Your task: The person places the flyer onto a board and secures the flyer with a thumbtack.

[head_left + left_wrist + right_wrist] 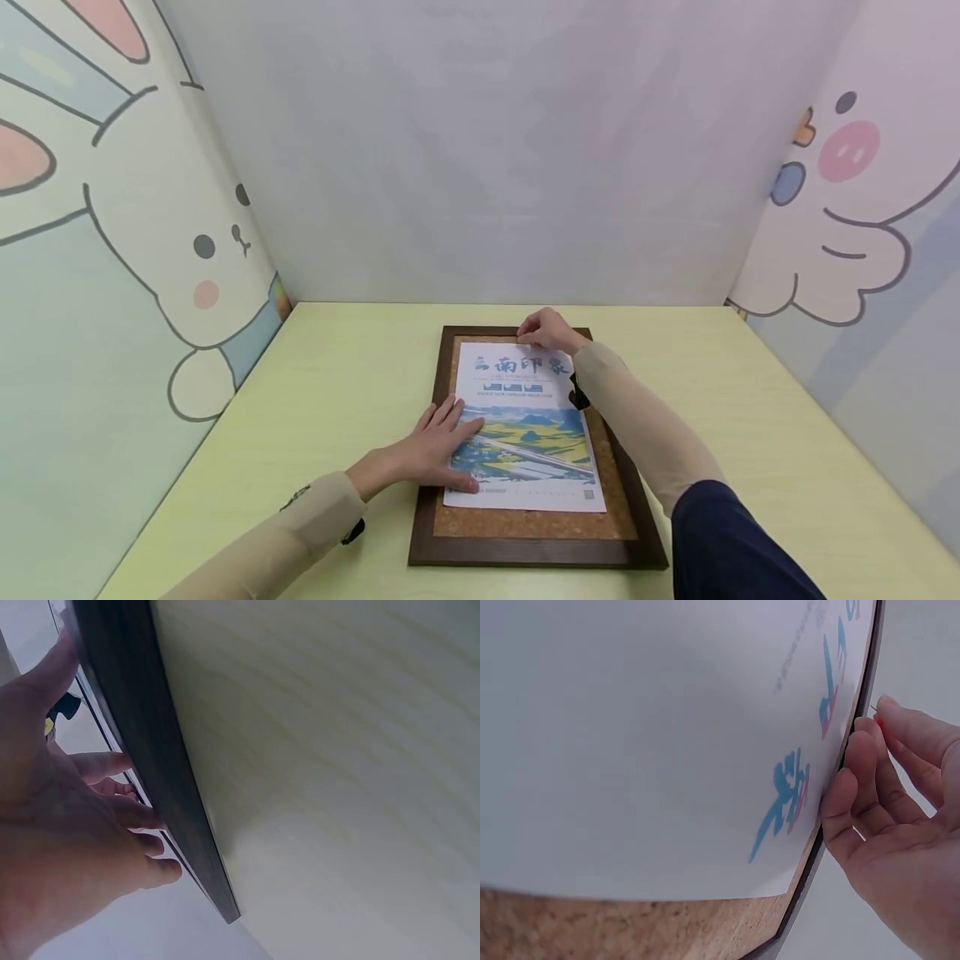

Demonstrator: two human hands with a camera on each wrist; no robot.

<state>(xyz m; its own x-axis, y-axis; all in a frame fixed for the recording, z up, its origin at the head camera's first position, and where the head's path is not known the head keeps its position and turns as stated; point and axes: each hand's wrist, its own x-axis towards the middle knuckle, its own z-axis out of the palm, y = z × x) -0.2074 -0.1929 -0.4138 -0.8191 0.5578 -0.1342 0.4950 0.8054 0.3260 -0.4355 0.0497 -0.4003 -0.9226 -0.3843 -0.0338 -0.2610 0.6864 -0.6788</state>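
A cork board (536,525) in a dark brown wooden frame lies flat on the table. On the cork rests a white poster (517,492) with blue lettering at its top and a blue, yellow and green landscape below. Spread across the poster's left edge, my left hand (431,450) presses it with straight fingers. My right hand (551,331) is at the top of the board, just above the poster's upper edge. Between thumb and fingertip it pinches a red push pin (879,720), whose thin metal point sticks out. The pin is hidden in the head view.
The pale yellow table (360,367) extends around the board. Behind it rises a plain light wall (480,167). Cartoon-printed panels (150,275) stand at both sides. The dark frame (525,552) forms a border around the cork.
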